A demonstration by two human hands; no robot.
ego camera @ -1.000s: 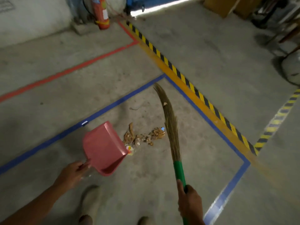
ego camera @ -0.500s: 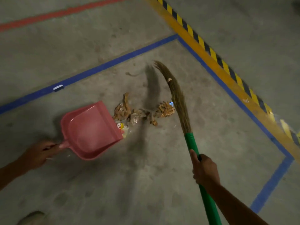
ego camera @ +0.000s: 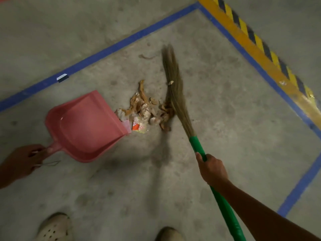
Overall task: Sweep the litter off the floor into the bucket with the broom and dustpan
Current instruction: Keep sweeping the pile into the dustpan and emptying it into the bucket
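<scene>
A pink dustpan (ego camera: 83, 126) rests on the concrete floor at the left, its mouth facing right. My left hand (ego camera: 20, 162) grips its handle. A small heap of litter (ego camera: 145, 110), brown scraps and crumpled wrappers, lies right at the pan's front edge. The broom (ego camera: 175, 87), straw bristles on a green handle, lies slanted against the heap's right side. My right hand (ego camera: 212, 169) is closed around the green handle just below the bristles. No bucket is in view.
Blue tape lines (ego camera: 121, 44) frame this patch of floor, with a yellow-and-black hazard stripe (ego camera: 257, 42) beyond at the upper right. A thin curled scrap (ego camera: 147, 57) lies apart, above the heap. My two shoes (ego camera: 55, 228) show at the bottom edge.
The view has tilted down and closer to the floor. The broom's bristles have pushed the litter leftward into a tighter heap against the dustpan's lip.
</scene>
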